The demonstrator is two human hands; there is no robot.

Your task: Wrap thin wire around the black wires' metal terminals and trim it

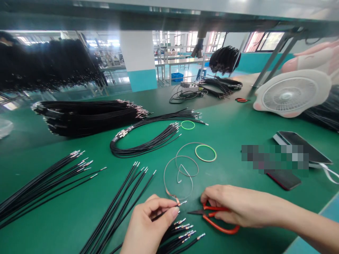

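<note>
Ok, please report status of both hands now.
Left hand pinching black wire with metal terminal. Right hand gripping red-handled scissors. Wire bundle beside left hand.

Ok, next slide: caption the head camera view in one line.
Left hand pinches a black wire; right hand holds red-handled scissors over a green mat.

No lettering, labels, numbers or signs can be read in this view.

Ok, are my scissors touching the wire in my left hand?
Apart. The head view shows green mat between the tip of the red-handled scissors and the crimped end of the black wire.
</note>
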